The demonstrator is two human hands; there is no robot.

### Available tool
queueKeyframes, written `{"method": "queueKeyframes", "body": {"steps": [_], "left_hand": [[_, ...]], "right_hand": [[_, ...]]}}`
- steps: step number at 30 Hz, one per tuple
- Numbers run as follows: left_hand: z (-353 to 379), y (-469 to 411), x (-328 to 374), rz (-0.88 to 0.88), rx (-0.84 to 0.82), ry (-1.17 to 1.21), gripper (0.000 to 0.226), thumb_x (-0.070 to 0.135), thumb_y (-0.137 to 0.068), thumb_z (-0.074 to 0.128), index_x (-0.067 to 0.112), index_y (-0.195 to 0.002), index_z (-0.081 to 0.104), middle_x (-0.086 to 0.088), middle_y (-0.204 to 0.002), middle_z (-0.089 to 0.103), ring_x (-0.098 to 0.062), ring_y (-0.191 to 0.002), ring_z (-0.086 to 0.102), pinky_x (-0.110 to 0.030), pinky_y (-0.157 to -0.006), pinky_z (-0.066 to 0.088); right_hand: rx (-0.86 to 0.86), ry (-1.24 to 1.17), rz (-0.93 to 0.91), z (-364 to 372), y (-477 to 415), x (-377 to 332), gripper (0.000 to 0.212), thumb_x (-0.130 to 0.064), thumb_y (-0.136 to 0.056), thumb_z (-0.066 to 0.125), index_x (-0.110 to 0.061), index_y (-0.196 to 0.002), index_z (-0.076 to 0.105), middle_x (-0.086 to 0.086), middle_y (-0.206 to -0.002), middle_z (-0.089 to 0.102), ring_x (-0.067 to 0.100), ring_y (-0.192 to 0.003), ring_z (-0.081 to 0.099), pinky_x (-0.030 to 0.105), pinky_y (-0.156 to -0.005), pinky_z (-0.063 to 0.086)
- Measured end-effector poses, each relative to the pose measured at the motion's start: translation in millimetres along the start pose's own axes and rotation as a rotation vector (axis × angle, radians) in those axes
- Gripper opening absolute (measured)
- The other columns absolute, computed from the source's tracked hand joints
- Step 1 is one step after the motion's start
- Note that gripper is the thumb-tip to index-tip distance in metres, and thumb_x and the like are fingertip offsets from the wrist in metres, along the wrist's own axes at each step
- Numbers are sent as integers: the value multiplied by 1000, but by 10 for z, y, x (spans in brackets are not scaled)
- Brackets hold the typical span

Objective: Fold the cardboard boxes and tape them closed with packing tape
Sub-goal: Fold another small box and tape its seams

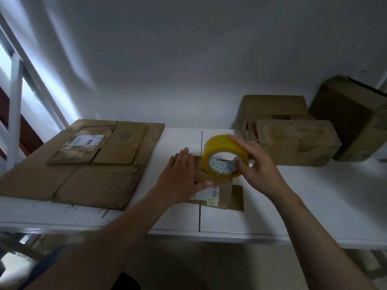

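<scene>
The fingers (240,143) of the right hand (259,166) curl over the outer band of a yellow roll of packing tape (222,151). The thumb hooks into its patterned cardboard core. The roll is gripped standing on edge, its open centre turned toward the person.

Its lower rim meets, or hangs just above, the top of a small brown cardboard box with a white label (217,195). The roll hides the contact, so I cannot tell which.

The left hand (180,176) lies flat on the left part of that box. Its fingers are straight and together and its thumb stretches along the near edge toward the label. It presses the box down rather than gripping it.

The box sits under both hands, near the front middle of the white table (314,206), with one loose flap lying flat at its right. The roll stands just to the right of the left fingertips. Held on edge like this, it would likely pay out sideways across the box top. No free tape end shows, so finding it seems to be the next need, and the right hand is the one placed to do it.

Well to the left lie large flattened brown cardboard sheets (83,181). At the far right, against the wall, are brown made-up boxes (297,141).
</scene>
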State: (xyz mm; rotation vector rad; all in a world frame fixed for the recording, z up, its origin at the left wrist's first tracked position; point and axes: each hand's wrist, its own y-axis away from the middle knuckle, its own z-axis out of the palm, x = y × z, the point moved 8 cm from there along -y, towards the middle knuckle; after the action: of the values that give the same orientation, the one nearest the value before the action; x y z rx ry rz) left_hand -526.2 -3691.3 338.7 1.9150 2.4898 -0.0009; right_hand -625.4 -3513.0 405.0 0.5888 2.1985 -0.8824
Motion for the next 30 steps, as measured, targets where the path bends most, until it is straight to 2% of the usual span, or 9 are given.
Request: {"method": "queueKeyframes", "body": {"steps": [5,8,12,15,20,24,27,30], "left_hand": [[13,4,-11,-42,-65,22,133,95,-64,-1,3,-160,-5,-17,-169,-12,-27,-157,-9,-50,-127,1],[13,29,-36,-60,-119,29,132,93,-64,1,3,-160,-9,-15,-168,-16,-25,-156,-13,-51,-127,-1],[15,3,-1,-81,-111,-20,134,96,-65,5,2,-159,-8,-17,-168,-14,-28,-157,-11,-53,-126,-3],[-18,-24,85,-86,-101,-82,135,97,-71,23,-1,-159,-7,-24,-167,-11,-35,-156,-9,-54,-125,-5],[-28,-119,425,-5,-132,-42,136,94,-73,35,-1,-158,-10,-28,-164,-19,-40,-154,-16,-50,-123,-9],[-15,-171,558,9,-91,29,136,96,-69,29,0,-159,-6,-27,-165,-16,-39,-155,-14,-52,-126,-4],[-17,-173,544,-10,-77,35,139,96,-61,17,1,-160,-3,-26,-166,-13,-38,-155,-11,-52,-126,-1],[-18,-169,515,-9,-64,37,138,95,-61,15,0,-160,-2,-28,-166,-11,-39,-155,-10,-52,-126,0]], "right_hand": [[-10,55,4,-66,25,-16,70,-8,-98,61,-57,-143,41,-11,-126,47,2,-115,46,15,-92,44],[36,196,-2,-281,37,11,75,0,-92,58,-61,-134,48,-12,-122,46,10,-113,47,24,-85,46],[9,97,44,-374,153,136,85,13,-88,50,-65,-124,51,-10,-123,46,9,-117,46,10,-86,39],[21,83,49,-354,182,145,86,14,-88,48,-64,-125,51,-7,-125,45,9,-119,45,3,-87,35],[10,115,56,-303,145,137,87,11,-91,47,-66,-132,45,-7,-126,42,15,-123,42,11,-93,36],[-17,132,72,-243,117,134,89,10,-93,49,-65,-139,40,-8,-130,38,17,-127,39,22,-99,40],[-30,98,69,-270,130,126,89,10,-94,53,-59,-146,32,-10,-134,37,9,-124,39,9,-92,40],[0,90,66,-381,188,144,87,11,-92,57,-57,-143,38,-9,-131,42,4,-121,41,2,-91,38]]}}
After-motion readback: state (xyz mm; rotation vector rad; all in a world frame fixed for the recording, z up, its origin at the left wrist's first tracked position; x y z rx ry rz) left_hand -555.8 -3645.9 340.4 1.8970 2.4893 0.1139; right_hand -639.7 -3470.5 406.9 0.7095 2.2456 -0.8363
